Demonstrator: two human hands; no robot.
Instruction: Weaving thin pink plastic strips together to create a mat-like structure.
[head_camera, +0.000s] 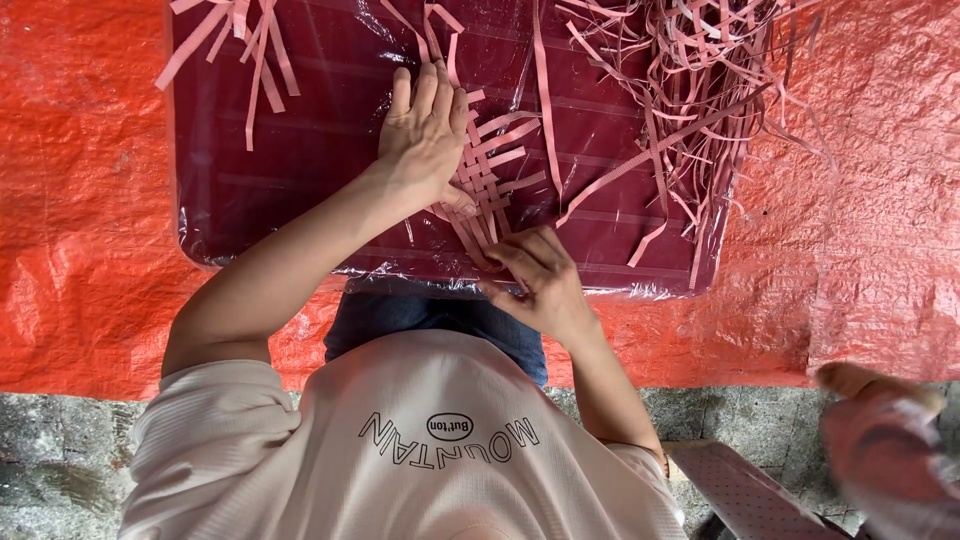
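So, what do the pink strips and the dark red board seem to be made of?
Pink strips: probably paper or thin plastic band, matte, flat, bending easily where they are woven. Dark red board: the core is unclear, wrapped in clear glossy plastic film, which wrinkles and reflects light.

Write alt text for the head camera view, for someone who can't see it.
Seen from above, a person's left hand presses flat on a small woven patch of pink strips while the right hand pinches strip ends at its near edge. The work lies on a plastic-wrapped maroon board over an orange tarp, loose strips piled right.
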